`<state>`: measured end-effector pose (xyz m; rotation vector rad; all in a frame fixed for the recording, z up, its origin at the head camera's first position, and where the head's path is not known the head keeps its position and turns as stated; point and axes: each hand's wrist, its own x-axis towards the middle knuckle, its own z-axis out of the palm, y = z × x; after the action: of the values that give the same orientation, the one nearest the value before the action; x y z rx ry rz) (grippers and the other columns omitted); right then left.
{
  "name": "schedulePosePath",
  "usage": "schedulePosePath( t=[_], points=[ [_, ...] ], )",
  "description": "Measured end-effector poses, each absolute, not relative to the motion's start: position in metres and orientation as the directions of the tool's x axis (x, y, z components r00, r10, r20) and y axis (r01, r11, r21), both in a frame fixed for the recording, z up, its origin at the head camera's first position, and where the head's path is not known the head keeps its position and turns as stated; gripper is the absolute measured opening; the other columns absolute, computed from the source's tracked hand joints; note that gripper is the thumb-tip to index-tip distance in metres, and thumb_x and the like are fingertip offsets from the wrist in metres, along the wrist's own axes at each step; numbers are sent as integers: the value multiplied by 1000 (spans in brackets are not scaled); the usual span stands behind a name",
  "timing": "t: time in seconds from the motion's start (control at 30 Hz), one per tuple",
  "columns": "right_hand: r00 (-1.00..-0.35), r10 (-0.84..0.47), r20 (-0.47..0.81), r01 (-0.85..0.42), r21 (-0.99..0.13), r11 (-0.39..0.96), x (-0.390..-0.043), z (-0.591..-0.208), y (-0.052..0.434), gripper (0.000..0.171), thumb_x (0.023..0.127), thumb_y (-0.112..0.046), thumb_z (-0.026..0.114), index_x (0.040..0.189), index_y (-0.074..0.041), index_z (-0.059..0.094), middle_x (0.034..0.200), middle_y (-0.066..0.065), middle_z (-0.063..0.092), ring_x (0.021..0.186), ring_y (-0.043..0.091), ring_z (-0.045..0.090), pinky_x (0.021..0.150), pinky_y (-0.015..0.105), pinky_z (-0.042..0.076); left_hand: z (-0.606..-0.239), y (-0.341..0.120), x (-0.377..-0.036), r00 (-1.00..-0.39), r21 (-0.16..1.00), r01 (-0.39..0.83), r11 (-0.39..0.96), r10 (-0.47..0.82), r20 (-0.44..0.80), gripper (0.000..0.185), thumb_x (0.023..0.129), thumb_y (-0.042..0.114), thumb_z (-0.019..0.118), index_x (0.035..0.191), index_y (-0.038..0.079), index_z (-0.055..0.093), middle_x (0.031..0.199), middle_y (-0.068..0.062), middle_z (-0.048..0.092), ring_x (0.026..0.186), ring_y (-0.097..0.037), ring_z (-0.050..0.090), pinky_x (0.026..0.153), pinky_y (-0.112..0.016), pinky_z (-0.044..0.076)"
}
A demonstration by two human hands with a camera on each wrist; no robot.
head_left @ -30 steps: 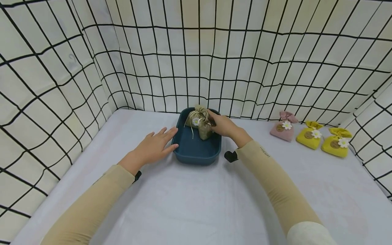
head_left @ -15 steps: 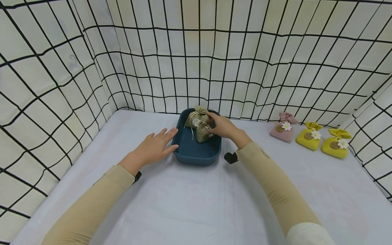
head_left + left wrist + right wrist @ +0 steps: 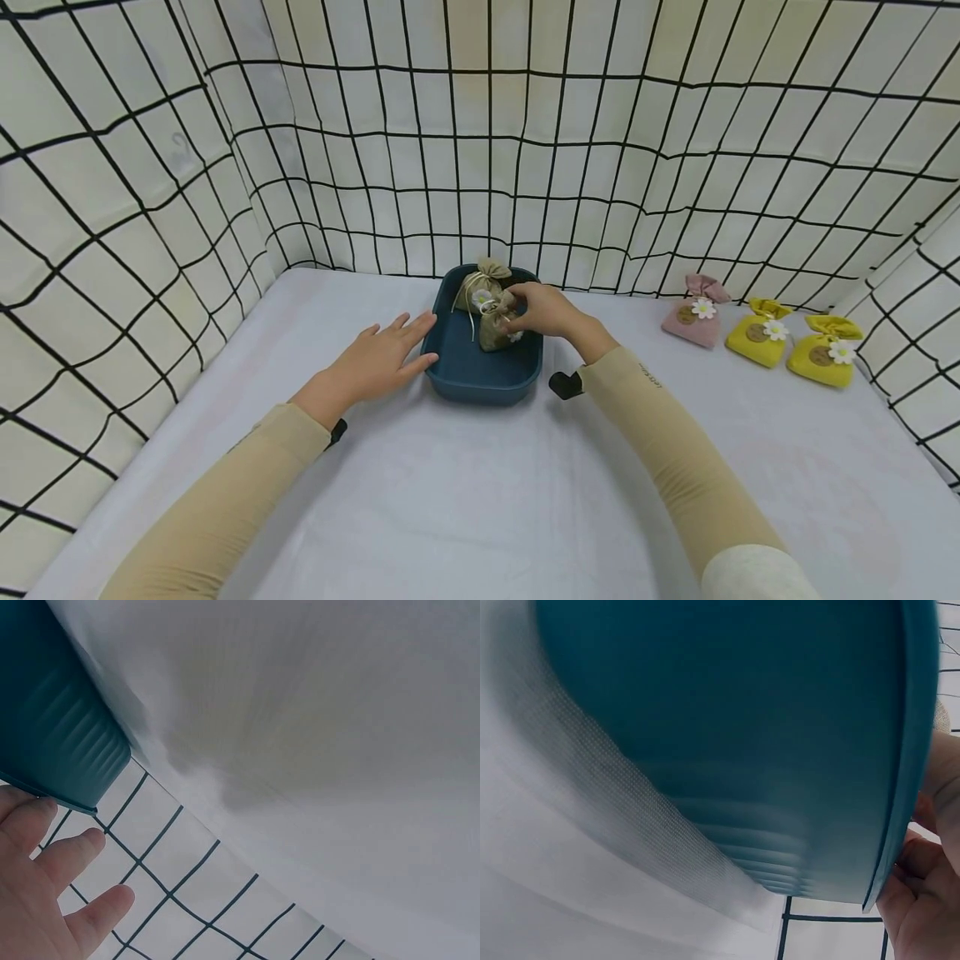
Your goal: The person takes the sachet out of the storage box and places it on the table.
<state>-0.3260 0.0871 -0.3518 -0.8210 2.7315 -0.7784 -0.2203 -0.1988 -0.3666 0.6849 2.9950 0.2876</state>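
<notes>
A blue plastic basin point(image 3: 483, 392) stands near the back of the table. Inside it, one khaki drawstring pouch point(image 3: 468, 298) with a white flower and dangling cord leans at the back left. In front of that one sits a smaller khaki drawstring pouch point(image 3: 492, 334), its top pinched by the fingers of my right hand point(image 3: 553, 312). In the right wrist view the basin wall point(image 3: 742, 712) hides most of the pouches. My left hand point(image 3: 380, 357) has its fingers spread and straight, fingertips right at the basin's left rim; the left wrist view shows this hand point(image 3: 45, 877) too.
A pink pouch point(image 3: 692, 323) and two yellow pouches point(image 3: 756, 339) with white flowers lie in a row at the back right on the white cloth point(image 3: 480, 500). Black grid netting point(image 3: 489, 134) over white sheets walls in the back and both sides.
The smaller khaki pouch has come down slightly to the left and toward the front of the basin, with my right hand still at its top. My left hand stays in place.
</notes>
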Motion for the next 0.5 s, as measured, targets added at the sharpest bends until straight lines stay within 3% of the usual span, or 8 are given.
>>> schedulePosePath(
  t=[0.07,0.23,0.5],
  points=[
    [-829,-559,-29,-462,-528,713,-326,-352,87,49,89,-27,84,128,-3,66,122,11,68,108,26,60,94,42,50,-366,-199,-220,-901,197,422,885,434,-18,71,108,49,47,164,11,25,168,-10,26,152,-39,24,117,-68,21],
    [-841,-541,-24,-448,-531,719,-325,-352,88,55,92,-26,81,136,2,63,132,15,65,119,30,58,100,43,49,-367,-198,-220,-901,197,421,886,432,-19,71,108,49,47,165,11,25,168,-10,26,152,-39,24,117,-68,21],
    [-856,-518,-6,-421,-573,703,-324,-353,88,43,95,-21,76,130,0,68,130,15,67,117,29,61,98,43,50,-368,-199,-220,-900,188,426,885,435,-8,71,109,48,46,164,10,25,168,-11,25,152,-40,24,117,-68,20]
  ],
)
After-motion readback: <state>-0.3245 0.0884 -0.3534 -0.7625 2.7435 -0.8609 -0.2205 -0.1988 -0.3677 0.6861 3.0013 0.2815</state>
